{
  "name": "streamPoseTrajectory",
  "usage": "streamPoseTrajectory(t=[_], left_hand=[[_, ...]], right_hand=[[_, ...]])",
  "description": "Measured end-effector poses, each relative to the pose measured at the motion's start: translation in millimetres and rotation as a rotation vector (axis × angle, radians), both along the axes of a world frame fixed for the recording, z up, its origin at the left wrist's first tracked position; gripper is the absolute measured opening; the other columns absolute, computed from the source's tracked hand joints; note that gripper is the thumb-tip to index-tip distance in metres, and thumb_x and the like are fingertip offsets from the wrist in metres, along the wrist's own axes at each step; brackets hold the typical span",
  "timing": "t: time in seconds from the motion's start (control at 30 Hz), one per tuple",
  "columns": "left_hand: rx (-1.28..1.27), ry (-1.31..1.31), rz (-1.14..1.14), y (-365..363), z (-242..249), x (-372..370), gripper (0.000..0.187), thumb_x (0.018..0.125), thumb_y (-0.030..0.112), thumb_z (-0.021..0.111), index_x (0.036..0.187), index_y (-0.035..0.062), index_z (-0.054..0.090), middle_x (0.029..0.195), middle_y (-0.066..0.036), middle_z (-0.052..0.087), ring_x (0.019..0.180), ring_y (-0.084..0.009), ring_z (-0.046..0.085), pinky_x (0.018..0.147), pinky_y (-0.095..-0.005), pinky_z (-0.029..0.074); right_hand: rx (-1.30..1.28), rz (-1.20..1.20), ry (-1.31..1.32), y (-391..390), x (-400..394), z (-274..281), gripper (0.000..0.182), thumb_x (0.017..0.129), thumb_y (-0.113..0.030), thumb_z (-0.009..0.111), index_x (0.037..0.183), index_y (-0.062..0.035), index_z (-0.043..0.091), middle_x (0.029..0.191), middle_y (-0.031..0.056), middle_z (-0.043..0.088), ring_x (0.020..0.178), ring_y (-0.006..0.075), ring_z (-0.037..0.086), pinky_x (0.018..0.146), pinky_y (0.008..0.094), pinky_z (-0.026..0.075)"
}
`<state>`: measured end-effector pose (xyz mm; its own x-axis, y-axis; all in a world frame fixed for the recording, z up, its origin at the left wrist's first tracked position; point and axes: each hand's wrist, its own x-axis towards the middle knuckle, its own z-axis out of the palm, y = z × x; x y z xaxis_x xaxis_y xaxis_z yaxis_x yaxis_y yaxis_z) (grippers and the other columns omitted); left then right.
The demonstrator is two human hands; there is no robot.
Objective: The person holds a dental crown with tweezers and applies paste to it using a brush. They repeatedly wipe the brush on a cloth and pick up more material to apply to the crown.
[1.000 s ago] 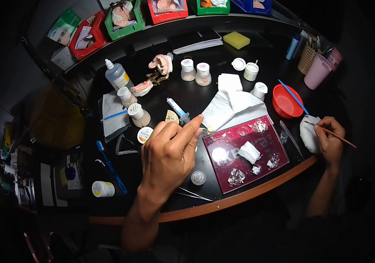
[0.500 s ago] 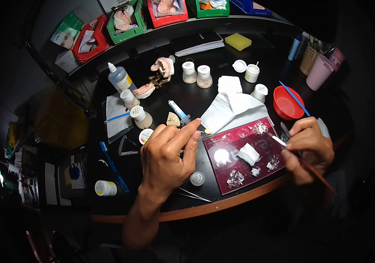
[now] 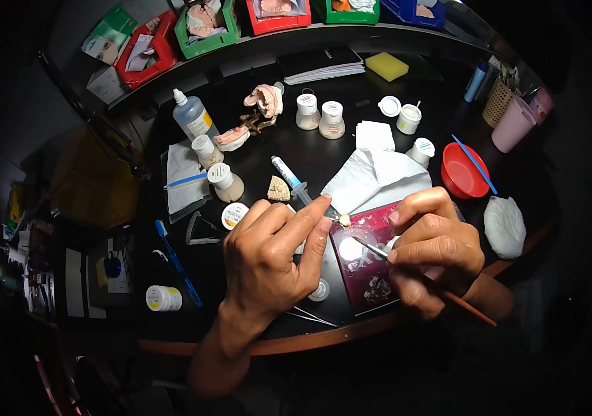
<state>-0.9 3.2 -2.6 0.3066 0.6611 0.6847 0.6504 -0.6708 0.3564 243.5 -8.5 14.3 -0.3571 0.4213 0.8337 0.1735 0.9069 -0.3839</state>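
Observation:
My left hand [image 3: 268, 249] is closed, its thumb and index finger pinching a thin metal holder whose shaft is mostly hidden. A small cream-coloured tooth crown [image 3: 344, 220] sits at the holder's tip, over the upper left corner of the dark red glass slab [image 3: 351, 281]. In my right hand [image 3: 438, 253] is a thin brush [image 3: 375, 251] with a brown-red handle, its tip pointing left and a little below the crown, apart from it. White crumbly material [image 3: 379, 290] lies on the slab; my right hand covers much of the rest.
White tissue [image 3: 372, 180] lies behind the slab. A red bowl [image 3: 463, 173] with a blue stick stands right, near a white wad [image 3: 504, 227]. Jars, a syringe [image 3: 285, 173], a dropper bottle [image 3: 193, 116] and a dental model [image 3: 264, 104] stand behind my left hand.
My right hand has moved left with the brush, from the slab's right edge to near the crown. My left hand keeps its pinch. The whole view has shifted slightly.

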Motion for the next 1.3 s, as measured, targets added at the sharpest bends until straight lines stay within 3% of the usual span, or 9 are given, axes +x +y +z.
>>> streamPoseTrajectory(t=[0.2, 0.43, 0.5, 0.57, 0.67, 0.87, 0.97, 1.13, 1.3], left_hand=[[0.007, 0.011, -0.035, -0.9, 2.7, 1.9, 0.025, 0.089, 0.014, 0.083, 0.113, 0.0085, 0.085, 0.067, -0.002, 0.055, 0.064, -0.0193, 0.053, 0.057, -0.0353, 0.043], [0.004, 0.036, -0.052, 1.1, 0.2, 0.1, 0.026, 0.088, 0.014, 0.084, 0.114, 0.0077, 0.085, 0.068, -0.003, 0.056, 0.065, -0.0205, 0.054, 0.059, -0.0366, 0.043], [-0.022, 0.029, -0.031, 1.1, -1.4, 0.8, 0.025, 0.089, 0.013, 0.083, 0.114, 0.0062, 0.085, 0.069, -0.004, 0.057, 0.066, -0.0218, 0.054, 0.06, -0.0377, 0.043], [-0.056, 0.045, -0.025, -0.5, 2.2, -0.4, 0.023, 0.096, 0.006, 0.075, 0.117, 0.0008, 0.082, 0.07, -0.007, 0.059, 0.065, -0.0218, 0.051, 0.064, -0.0366, 0.041], [-0.057, 0.05, -0.023, -1.5, 2.3, -1.7, 0.022, 0.098, 0.007, 0.074, 0.117, 0.0005, 0.082, 0.069, -0.007, 0.058, 0.066, -0.0205, 0.051, 0.064, -0.0363, 0.041], [-0.043, 0.055, -0.005, -1.6, 0.9, -0.5, 0.023, 0.092, 0.011, 0.081, 0.114, 0.0057, 0.084, 0.07, -0.005, 0.056, 0.067, -0.0217, 0.054, 0.061, -0.038, 0.042], [-0.051, 0.04, 0.002, -1.1, 0.1, 0.6, 0.022, 0.093, 0.011, 0.08, 0.114, 0.005, 0.084, 0.069, -0.005, 0.055, 0.066, -0.0216, 0.053, 0.061, -0.0378, 0.041], [-0.055, 0.048, -0.016, -2.9, 2.0, 1.7, 0.021, 0.094, 0.008, 0.078, 0.114, 0.003, 0.083, 0.068, -0.006, 0.054, 0.065, -0.022, 0.052, 0.061, -0.0384, 0.04], [-0.05, 0.062, -0.037, -3.8, 2.2, 3.8, 0.021, 0.095, 0.007, 0.077, 0.114, 0.0024, 0.083, 0.068, -0.006, 0.053, 0.065, -0.0224, 0.052, 0.061, -0.0385, 0.04]], right_hand=[[-0.011, -0.006, 0.007, 4.7, 3.1, -9.5, 0.026, 0.065, -0.004, 0.076, 0.09, -0.0044, 0.07, 0.077, 0.0067, 0.068, 0.095, 0.0316, 0.064, 0.086, 0.0412, 0.051], [0.04, -0.05, 0.067, 10.3, 10.7, 1.1, 0.024, 0.065, 0.005, 0.077, 0.086, -0.0032, 0.068, 0.074, 0.0072, 0.067, 0.086, 0.03, 0.067, 0.081, 0.0373, 0.054], [-0.016, -0.206, 0.138, 26.7, 45.1, 9.5, 0.02, 0.076, 0.01, 0.075, 0.091, -0.0011, 0.067, 0.082, 0.006, 0.069, 0.085, 0.0212, 0.064, 0.082, 0.0326, 0.051], [-0.402, -0.594, 0.063, 24.7, 89.5, 20.7, 0.009, 0.087, 0.002, 0.079, 0.091, 0.0008, 0.072, 0.086, 0.005, 0.072, 0.083, 0.0115, 0.067, 0.079, 0.0279, 0.053], [-0.589, -0.882, -0.139, 29.7, 140.2, 15.4, 0.007, 0.086, -0.005, 0.08, 0.087, 0.0015, 0.079, 0.078, 0.0074, 0.076, 0.075, 0.0131, 0.072, 0.072, 0.0293, 0.056], [-0.643, -1.004, -0.35, 38.9, 154.5, -11.3, 0.009, 0.086, -0.006, 0.082, 0.09, 0.0028, 0.081, 0.08, 0.0084, 0.078, 0.076, 0.013, 0.073, 0.073, 0.0291, 0.057], [-0.59, -0.901, -0.127, 20.5, 169.4, -4.2, 0.012, 0.086, -0.007, 0.081, 0.093, 0.0021, 0.083, 0.08, 0.0076, 0.079, 0.078, 0.0126, 0.074, 0.072, 0.028, 0.056], [-0.577, -0.914, 0.138, -43.9, 198.5, -16.3, 0.013, 0.088, -0.008, 0.085, 0.1, -0.002, 0.084, 0.087, 0.0006, 0.077, 0.07, 0.0023, 0.056, 0.064, 0.022, 0.042], [-0.57, -1.097, 0.053, -68.6, 208.9, -38.2, 0.012, 0.09, -0.01, 0.084, 0.089, 0.0005, 0.079, 0.079, 0.0012, 0.073, 0.071, 0.0056, 0.058, 0.068, 0.0244, 0.044]])
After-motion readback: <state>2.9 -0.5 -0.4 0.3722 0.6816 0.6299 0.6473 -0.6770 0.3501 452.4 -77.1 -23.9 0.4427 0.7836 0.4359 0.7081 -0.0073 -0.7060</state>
